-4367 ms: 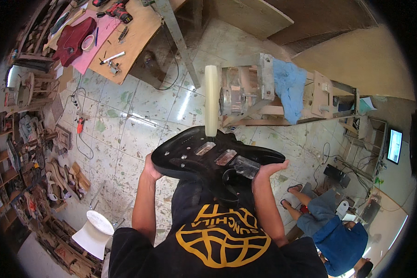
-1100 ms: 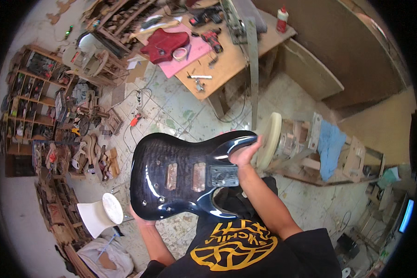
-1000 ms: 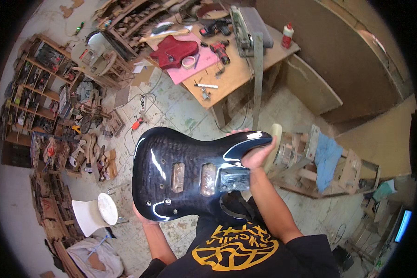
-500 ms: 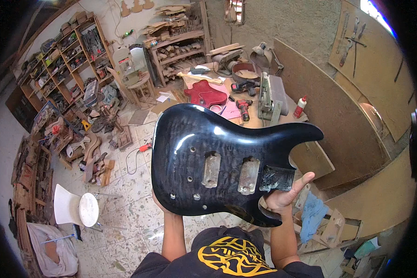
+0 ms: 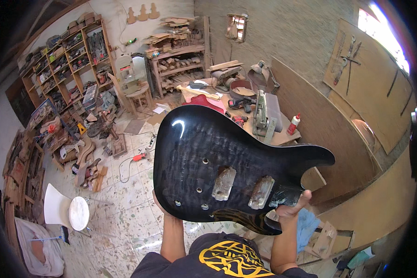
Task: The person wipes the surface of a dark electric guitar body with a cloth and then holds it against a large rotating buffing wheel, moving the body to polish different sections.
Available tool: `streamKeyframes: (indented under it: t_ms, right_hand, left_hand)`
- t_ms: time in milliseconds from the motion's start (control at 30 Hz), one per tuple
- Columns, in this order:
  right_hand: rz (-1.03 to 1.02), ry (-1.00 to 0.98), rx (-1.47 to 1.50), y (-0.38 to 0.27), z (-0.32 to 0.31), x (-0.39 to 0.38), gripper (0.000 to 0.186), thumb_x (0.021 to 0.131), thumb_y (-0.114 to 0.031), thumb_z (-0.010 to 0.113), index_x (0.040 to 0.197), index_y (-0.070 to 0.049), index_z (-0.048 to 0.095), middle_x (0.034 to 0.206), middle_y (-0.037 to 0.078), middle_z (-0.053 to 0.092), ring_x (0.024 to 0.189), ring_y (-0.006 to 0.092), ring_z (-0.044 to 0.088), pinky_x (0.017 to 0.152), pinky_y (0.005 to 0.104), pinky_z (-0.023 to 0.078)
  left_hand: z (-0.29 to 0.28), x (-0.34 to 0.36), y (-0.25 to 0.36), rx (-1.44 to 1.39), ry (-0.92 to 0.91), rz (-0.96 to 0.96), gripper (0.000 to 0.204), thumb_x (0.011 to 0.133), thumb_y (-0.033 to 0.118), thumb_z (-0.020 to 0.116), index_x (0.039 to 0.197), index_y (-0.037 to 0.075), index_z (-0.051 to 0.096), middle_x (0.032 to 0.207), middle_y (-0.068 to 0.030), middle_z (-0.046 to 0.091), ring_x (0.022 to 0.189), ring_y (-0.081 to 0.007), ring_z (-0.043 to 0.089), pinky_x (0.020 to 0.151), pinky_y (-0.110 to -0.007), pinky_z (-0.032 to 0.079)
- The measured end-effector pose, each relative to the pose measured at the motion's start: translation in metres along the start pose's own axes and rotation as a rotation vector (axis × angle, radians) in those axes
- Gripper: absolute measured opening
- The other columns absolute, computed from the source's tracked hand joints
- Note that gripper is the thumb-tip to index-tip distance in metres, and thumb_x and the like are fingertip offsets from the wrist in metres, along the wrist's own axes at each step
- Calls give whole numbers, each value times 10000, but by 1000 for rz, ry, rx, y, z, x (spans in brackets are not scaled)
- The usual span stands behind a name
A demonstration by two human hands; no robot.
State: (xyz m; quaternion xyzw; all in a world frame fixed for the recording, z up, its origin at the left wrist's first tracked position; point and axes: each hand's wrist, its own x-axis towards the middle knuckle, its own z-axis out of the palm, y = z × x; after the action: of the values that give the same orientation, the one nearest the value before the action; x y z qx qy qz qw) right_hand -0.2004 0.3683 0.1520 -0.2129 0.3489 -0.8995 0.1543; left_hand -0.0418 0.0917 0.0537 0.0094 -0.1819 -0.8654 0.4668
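Note:
I hold up a glossy black electric guitar body [image 5: 190, 153] with a faint wavy grain in front of me. Two pale pickup cavities, a neck pocket and several round holes show on its top face. My left hand [image 5: 159, 204] supports the lower left edge, its fingers hidden behind the body. At the right end, my right hand [image 5: 289, 209] grips around the neck pocket, the thumb at the pocket's edge and the other fingers underneath. Light reflects off the upper left of the finish, and the lower edge mirrors the yellow shirt print.
Ahead stands a workbench with a red guitar body [image 5: 204, 102], cordless drills [image 5: 239, 104], a bench machine [image 5: 267, 116] and a red-and-white bottle [image 5: 293, 124]. A white chair [image 5: 56, 206] and a round stool [image 5: 79, 213] are at left. Wood panels [image 5: 306, 111] lean at right.
The guitar body has tilted, its right end dropping and swinging slightly right, with both hands still on it. It covers more of the red guitar body, and its bright reflections have shrunk.

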Motion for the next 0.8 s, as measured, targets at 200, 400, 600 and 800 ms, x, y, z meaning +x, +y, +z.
streamKeyframes:
  t_ms: [200, 400, 600, 800]
  right_hand:
    - [-61, -101, 229, -11, -24, 8, 959, 690, -707, 626, 1321, -7, 447, 1302, 132, 525, 1138, 299, 539, 983, 452, 437]
    - [-163, -142, 268, -32, 42, 26, 1019, 707, -786, 520, 1333, 11, 412, 1341, 149, 475, 1219, 300, 465, 1049, 461, 361]
    - [-337, -417, 428, -51, 40, 58, 947, 669, -783, 577, 1200, -6, 470, 1183, 114, 510, 1162, 260, 466, 1041, 436, 357]
    - [-356, -452, 500, -61, 50, 68, 844, 579, -687, 736, 1057, -35, 497, 1019, 93, 519, 1046, 246, 498, 989, 406, 401]
  left_hand:
    - [2, 0, 1, -8, -7, -6, 567, 931, 414, 336, 1302, 7, 474, 1301, -142, 522, 1161, -305, 519, 1012, -437, 407]
    - [5, 2, -4, -1, -14, -26, 583, 926, 434, 346, 1308, 10, 468, 1309, -141, 515, 1167, -305, 513, 1015, -439, 404]
    - [6, -2, -27, -30, -29, -116, 600, 920, 453, 356, 1314, 12, 461, 1316, -141, 508, 1174, -306, 507, 1018, -440, 401]
    - [3, -14, -47, -51, -24, -220, 618, 915, 473, 366, 1320, 15, 455, 1324, -140, 500, 1180, -307, 501, 1021, -442, 398]
